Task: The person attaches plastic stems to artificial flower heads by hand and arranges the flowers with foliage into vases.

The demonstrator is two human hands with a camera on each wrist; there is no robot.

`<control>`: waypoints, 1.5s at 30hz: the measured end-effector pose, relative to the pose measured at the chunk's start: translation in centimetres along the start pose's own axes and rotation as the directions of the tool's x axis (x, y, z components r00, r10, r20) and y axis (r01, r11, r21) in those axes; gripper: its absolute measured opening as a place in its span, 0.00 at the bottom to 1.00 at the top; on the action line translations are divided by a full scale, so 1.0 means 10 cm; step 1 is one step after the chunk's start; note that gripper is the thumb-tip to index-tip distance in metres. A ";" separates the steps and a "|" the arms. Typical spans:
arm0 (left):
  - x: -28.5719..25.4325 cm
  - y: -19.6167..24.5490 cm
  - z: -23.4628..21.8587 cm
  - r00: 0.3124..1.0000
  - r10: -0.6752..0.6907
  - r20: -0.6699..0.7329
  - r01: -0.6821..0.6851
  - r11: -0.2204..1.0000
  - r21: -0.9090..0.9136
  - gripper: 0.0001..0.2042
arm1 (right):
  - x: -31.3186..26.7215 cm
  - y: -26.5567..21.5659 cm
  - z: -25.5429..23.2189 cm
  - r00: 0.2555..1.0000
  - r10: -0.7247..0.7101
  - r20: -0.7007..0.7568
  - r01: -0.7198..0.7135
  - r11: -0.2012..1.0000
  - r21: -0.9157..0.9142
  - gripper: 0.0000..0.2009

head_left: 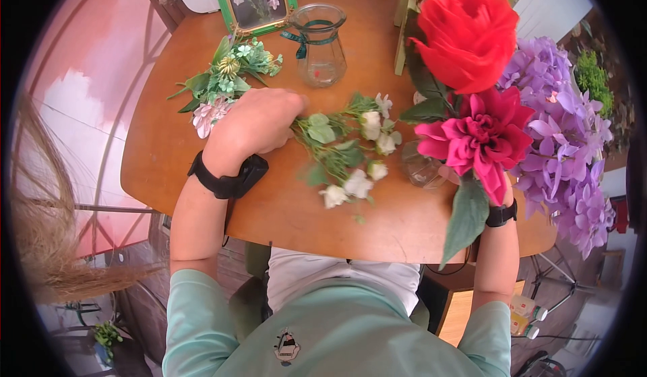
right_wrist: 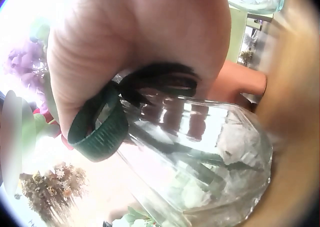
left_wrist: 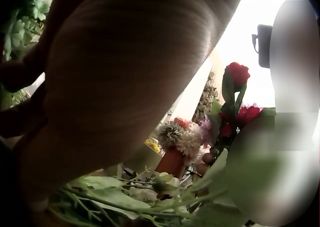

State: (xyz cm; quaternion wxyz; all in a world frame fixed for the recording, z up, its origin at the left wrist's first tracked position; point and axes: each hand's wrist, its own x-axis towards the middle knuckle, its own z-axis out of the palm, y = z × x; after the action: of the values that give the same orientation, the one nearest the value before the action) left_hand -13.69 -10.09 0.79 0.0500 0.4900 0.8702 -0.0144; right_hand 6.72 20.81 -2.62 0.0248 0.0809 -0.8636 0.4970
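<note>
In the head view my left hand point(head_left: 259, 121) has its fingers curled down at the stem ends of a spray of white roses point(head_left: 371, 126) lying on the table. Green stems point(left_wrist: 95, 202) run under that hand in the left wrist view. My right hand point(right_wrist: 145, 37) grips the neck of a clear glass vase point(right_wrist: 225, 142), beside a dark green ribbon point(right_wrist: 102, 132). Large flowers stand in this vase, a red rose point(head_left: 465, 37) and a magenta bloom point(head_left: 482, 131), which hide most of the right hand in the head view.
A second glass vase point(head_left: 322, 60) with a ribbon stands at the back beside a green picture frame point(head_left: 226, 3). Left of it lies a bunch of green and pink flowers point(head_left: 229, 67). Purple flowers point(head_left: 559, 134) crowd the right side of the wooden table point(head_left: 168, 134).
</note>
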 end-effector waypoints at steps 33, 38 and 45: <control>0.02 0.52 -0.86 0.860 -0.199 -0.470 -0.489 -0.062 -0.870 0.14 | -0.57 -0.40 0.20 0.993 0.060 -0.103 -0.073 0.989 -0.130 0.22; 0.22 0.87 -1.03 0.801 -0.171 -0.573 -0.587 -0.039 -0.809 0.13 | -0.26 -0.47 0.18 0.997 0.043 -0.068 -0.054 0.985 -0.162 0.22; 0.38 1.13 -0.90 0.845 0.007 -0.535 -0.532 -0.101 -0.841 0.10 | -0.69 -0.56 0.41 0.995 0.059 -0.076 -0.071 0.983 -0.169 0.21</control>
State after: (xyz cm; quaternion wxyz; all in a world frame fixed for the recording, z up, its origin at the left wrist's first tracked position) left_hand -6.60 -0.33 9.62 0.2235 0.4648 0.4780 0.7110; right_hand 14.58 15.34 -0.78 0.0461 0.0325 -0.9040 0.4238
